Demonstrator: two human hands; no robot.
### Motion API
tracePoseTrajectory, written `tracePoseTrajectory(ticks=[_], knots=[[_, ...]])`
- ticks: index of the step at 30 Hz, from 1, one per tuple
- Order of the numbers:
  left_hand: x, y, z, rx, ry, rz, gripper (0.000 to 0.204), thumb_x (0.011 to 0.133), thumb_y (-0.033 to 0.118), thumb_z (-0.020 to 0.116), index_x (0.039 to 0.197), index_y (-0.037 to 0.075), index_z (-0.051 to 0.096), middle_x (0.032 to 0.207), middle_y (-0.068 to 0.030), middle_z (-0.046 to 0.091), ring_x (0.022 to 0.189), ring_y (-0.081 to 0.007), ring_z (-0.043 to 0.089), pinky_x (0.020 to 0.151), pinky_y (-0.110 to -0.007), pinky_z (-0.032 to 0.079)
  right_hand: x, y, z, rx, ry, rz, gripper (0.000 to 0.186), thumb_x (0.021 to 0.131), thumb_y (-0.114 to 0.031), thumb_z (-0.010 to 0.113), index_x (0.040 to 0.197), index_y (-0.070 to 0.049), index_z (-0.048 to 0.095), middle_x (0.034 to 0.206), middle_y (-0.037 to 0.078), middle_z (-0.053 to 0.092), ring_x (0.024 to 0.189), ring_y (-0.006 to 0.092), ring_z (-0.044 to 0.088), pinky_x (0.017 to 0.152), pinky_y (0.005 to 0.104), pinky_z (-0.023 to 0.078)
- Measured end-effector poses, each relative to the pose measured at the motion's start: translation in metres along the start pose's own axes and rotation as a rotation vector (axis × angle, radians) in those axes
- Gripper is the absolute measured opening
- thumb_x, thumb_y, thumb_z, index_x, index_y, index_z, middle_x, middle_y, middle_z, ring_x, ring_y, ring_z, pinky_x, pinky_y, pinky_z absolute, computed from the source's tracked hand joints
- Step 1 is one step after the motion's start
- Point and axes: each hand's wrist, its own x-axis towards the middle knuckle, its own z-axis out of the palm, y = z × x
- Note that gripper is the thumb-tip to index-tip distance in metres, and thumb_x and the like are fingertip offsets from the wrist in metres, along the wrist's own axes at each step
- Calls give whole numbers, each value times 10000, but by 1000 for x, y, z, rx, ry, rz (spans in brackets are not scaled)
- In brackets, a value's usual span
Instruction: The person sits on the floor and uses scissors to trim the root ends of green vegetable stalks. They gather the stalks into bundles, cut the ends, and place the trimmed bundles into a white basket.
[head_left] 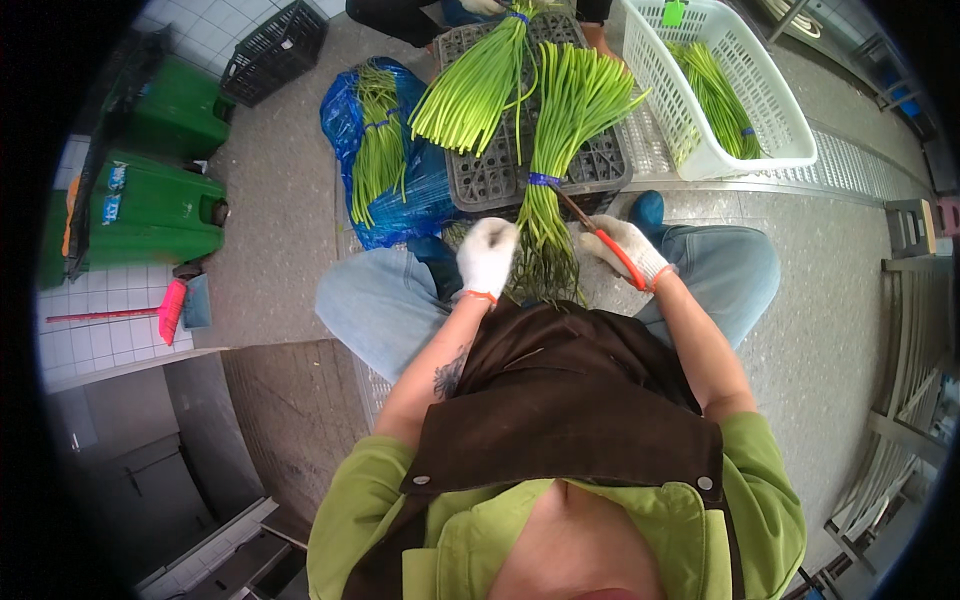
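Observation:
A bunch of garlic scapes (575,105), tied with a purple band, lies on an upturned black crate (595,165). Its thin, darker tips (548,255) hang over the crate's near edge toward my lap. My left hand (488,256), in a white glove, is curled closed against the left side of these tips; whether stems are in its fingers is hidden. In my gloved right hand (625,248) is a cutting tool (618,255) with an orange handle and narrow dark blade, its point reaching the stems just below the band. A second tied bunch (478,85) lies farther left on the crate.
More scapes (378,150) rest on a blue plastic bag (345,135) to the left. A white basket (790,150) at the right holds another bunch (722,105). Opposite, a person's gloved hand (483,6) shows. Green bins (150,215) stand far left.

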Motion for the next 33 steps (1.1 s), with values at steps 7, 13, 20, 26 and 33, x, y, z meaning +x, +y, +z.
tracePoseTrajectory(ticks=[7,13,20,26,33], knots=[[6,39,32,553,-226,-35,413,801,471,654,963,93,696,934,-186,711,893,-385,681,790,-463,534,1,18,7,-93,-24,26,481,928,-346,687,1274,-28,587,723,1,582,588,82,517,542,265,437],[-6,18,8,502,-188,-19,336,879,380,559,1004,105,707,908,-198,703,858,-368,686,782,-445,530,-11,16,7,-92,-127,-10,424,943,-385,650,1164,-24,628,731,30,607,619,107,558,578,283,468],[-13,10,-17,-233,-467,-238,278,995,271,527,1078,32,642,738,14,597,645,-58,532,565,-206,416,-1,-4,22,-226,-230,42,387,961,-394,614,1017,-12,642,666,71,614,570,150,608,560,303,494],[7,-24,-20,169,-399,-19,272,978,270,546,1093,45,647,825,-33,651,696,-122,601,634,-262,471,16,5,34,-282,-75,-60,546,881,-543,639,1022,-17,687,921,240,686,939,387,660,827,420,498],[0,29,-17,694,1,264,382,832,285,678,1188,167,610,1193,-107,605,1091,-345,573,924,-468,466,2,15,24,-143,-24,46,464,920,-451,640,1050,-6,639,750,119,633,652,212,616,615,353,490]])
